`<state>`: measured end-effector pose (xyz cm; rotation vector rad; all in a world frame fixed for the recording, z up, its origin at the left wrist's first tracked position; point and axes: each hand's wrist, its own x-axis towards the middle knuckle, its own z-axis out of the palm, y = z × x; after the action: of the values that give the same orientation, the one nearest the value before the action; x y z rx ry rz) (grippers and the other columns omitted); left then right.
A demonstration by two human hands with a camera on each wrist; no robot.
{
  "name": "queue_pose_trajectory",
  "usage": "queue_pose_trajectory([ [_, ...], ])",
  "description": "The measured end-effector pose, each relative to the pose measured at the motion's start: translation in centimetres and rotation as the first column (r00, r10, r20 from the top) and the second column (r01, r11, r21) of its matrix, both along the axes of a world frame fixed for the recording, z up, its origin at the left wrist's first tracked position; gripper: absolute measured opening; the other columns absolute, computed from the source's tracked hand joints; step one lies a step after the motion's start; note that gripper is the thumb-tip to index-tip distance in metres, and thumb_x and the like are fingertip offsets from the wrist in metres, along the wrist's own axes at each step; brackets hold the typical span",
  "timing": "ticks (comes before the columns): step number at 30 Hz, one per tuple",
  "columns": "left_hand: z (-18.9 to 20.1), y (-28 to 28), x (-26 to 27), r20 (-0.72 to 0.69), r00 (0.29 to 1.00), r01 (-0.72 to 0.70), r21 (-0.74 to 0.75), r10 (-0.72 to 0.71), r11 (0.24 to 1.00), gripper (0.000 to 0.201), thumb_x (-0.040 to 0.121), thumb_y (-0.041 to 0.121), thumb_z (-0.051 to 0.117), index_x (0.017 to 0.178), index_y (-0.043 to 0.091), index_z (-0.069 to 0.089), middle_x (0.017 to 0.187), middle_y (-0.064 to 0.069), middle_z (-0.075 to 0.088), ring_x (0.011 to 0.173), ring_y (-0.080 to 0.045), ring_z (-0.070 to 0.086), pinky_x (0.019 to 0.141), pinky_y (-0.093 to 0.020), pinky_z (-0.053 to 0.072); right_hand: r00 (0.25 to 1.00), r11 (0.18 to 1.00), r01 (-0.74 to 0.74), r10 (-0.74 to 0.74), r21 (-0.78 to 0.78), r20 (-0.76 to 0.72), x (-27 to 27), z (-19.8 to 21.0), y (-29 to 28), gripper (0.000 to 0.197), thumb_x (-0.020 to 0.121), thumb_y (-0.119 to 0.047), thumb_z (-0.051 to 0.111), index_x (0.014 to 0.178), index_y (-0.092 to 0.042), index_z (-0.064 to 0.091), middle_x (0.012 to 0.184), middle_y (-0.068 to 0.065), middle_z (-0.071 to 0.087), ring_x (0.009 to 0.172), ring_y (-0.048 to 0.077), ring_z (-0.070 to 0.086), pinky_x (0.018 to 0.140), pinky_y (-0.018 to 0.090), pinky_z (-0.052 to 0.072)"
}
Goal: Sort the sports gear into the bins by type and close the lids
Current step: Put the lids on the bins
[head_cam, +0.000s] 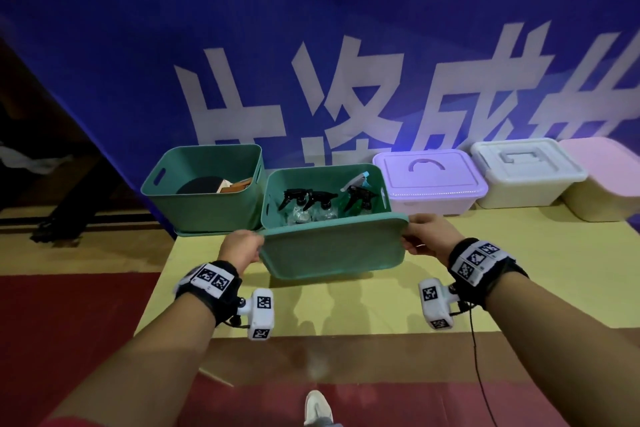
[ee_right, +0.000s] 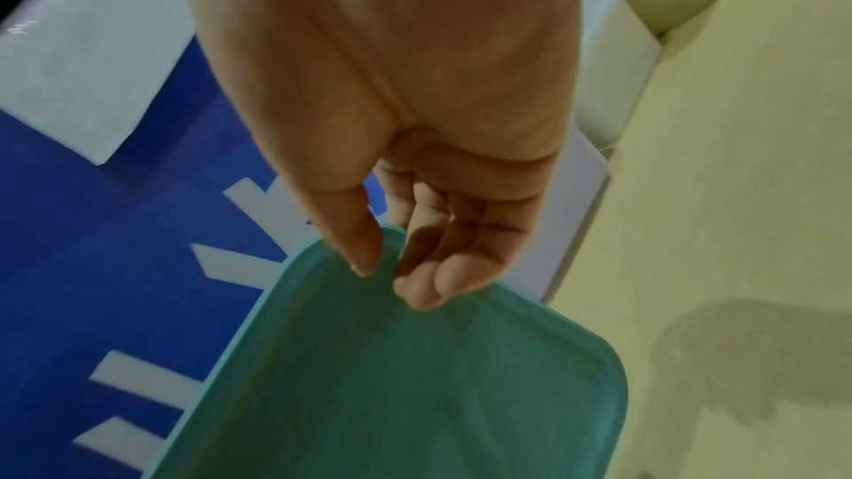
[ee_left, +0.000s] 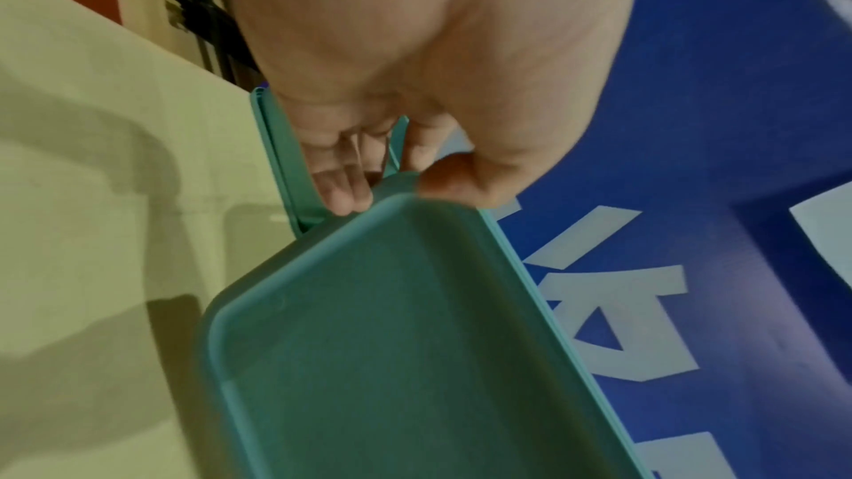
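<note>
The person is holding a green lid [head_cam: 332, 248] by its two short ends, tilted, in front of the near green bin [head_cam: 325, 194] on the yellow table [head_cam: 519, 253]. The left hand [head_cam: 240, 250] is pinching the lid's left edge, thumb on one face and fingers [ee_left: 343, 192] on the other; the right hand [head_cam: 427, 234] is gripping the right edge the same way, as the right wrist view is confirming. The near bin is standing open and is holding several spray bottles [head_cam: 313, 206], so its sorting is looking finished and only its cover is missing. The far green bin [head_cam: 204, 184], just to the left and behind, is also open, with what is looking like paddles [head_cam: 214, 185] inside; a second lid [head_cam: 201, 231] seems to be lying under it. To the right, the purple bin [head_cam: 429, 180] and the white bin [head_cam: 526, 172] are already wearing their lids; the pink bin [head_cam: 602, 180] at the frame edge is too cropped to judge. No loose gear is showing on the table. By this evidence, sorting is probably complete and the remaining work is seating this lid, then covering the far green bin.
</note>
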<state>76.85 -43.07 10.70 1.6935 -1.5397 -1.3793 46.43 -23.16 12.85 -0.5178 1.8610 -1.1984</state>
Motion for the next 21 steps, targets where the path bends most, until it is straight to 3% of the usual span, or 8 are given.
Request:
queue_pose_trajectory([
  [1,0.4,-0.1,0.0,0.025,0.999,0.025,-0.050,-0.024,0.998,0.007,0.078,0.000,0.058,0.078,0.007,0.061,0.070,-0.009,0.059,0.063,-0.024,0.052,0.065,-0.031,0.047,0.999,0.999,-0.027,0.026,-0.017,-0.045,0.0,0.5,0.0,0.004,0.090,0.002,0.057,0.091,0.001,0.061,0.065,0.014,0.053,0.048,0.021,0.050,0.046,0.026,0.047],
  [4,1.6,-0.5,0.0,0.025,0.999,0.035,-0.167,-0.031,0.985,0.025,0.076,0.005,0.072,0.101,0.009,0.067,0.092,-0.006,0.069,0.080,-0.022,0.063,0.081,-0.034,0.052,0.986,0.998,-0.019,0.008,-0.064,-0.169,-0.3,1.5,-0.9,0.013,0.091,-0.001,0.060,0.079,-0.005,0.058,0.062,0.012,0.049,0.049,0.020,0.045,0.048,0.027,0.039],
  [6,2.5,-0.8,-0.3,-0.012,0.999,0.041,-0.232,-0.045,0.972,0.020,0.082,0.008,0.073,0.100,0.011,0.065,0.094,-0.003,0.068,0.085,-0.019,0.065,0.084,-0.033,0.052,0.960,0.997,0.004,-0.026,-0.081,-0.279,-0.7,1.8,-1.7,0.004,0.092,-0.008,0.062,0.088,-0.008,0.064,0.069,0.011,0.055,0.058,0.023,0.050,0.055,0.030,0.043],
  [8,3.2,-1.2,-0.5,-0.044,0.996,0.057,-0.287,-0.073,0.956,0.011,0.086,0.008,0.069,0.096,0.011,0.065,0.092,-0.002,0.068,0.084,-0.018,0.065,0.082,-0.033,0.053,0.931,0.995,0.017,-0.051,-0.096,-0.360,-1.2,1.8,-2.5,0.011,0.092,-0.015,0.062,0.102,-0.012,0.067,0.082,0.009,0.063,0.072,0.024,0.057,0.067,0.031,0.045],
  [10,3.7,-1.8,-0.8,-0.094,0.992,0.050,-0.297,-0.081,0.954,0.007,0.090,0.009,0.065,0.095,0.012,0.064,0.091,-0.001,0.068,0.083,-0.019,0.066,0.079,-0.037,0.056,0.929,0.992,0.025,-0.068,-0.122,-0.365,-1.4,1.9,-3.6,0.015,0.094,-0.018,0.060,0.108,-0.016,0.064,0.086,0.006,0.064,0.076,0.022,0.058,0.068,0.028,0.044],
  [13,3.8,-3.5,-1.3,-0.105,0.992,0.042,-0.250,-0.070,0.967,0.008,0.094,0.011,0.060,0.099,0.017,0.062,0.096,0.001,0.065,0.085,-0.018,0.065,0.072,-0.039,0.058,0.956,0.990,0.043,-0.079,-0.131,-0.284,-1.4,1.8,-5.1,0.017,0.097,-0.015,0.054,0.112,-0.018,0.060,0.081,0.003,0.060,0.069,0.017,0.056,0.058,0.026,0.043],
  [17,3.3,-7.1,-2.3,-0.104,0.994,0.015,-0.200,-0.037,0.980,0.010,0.093,0.012,0.062,0.102,0.015,0.064,0.102,-0.006,0.066,0.089,-0.024,0.066,0.074,-0.047,0.060,0.977,0.994,0.052,-0.071,-0.099,-0.199,-1.9,0.8,-7.8,0.030,0.092,-0.008,0.058,0.120,-0.016,0.055,0.083,0.007,0.062,0.077,0.022,0.061,0.078,0.043,0.055],
  [21,2.7,-10.5,-3.8,-0.108,0.994,-0.007,-0.154,-0.010,0.988,0.020,0.094,0.011,0.061,0.113,0.009,0.064,0.103,-0.008,0.065,0.086,-0.024,0.063,0.070,-0.041,0.057,0.979,0.998,0.041,-0.050,-0.050,-0.196,-2.5,-0.7,-9.2,0.028,0.089,0.002,0.060,0.115,-0.010,0.059,0.071,0.001,0.060,0.070,0.019,0.059,0.075,0.039,0.053],
])
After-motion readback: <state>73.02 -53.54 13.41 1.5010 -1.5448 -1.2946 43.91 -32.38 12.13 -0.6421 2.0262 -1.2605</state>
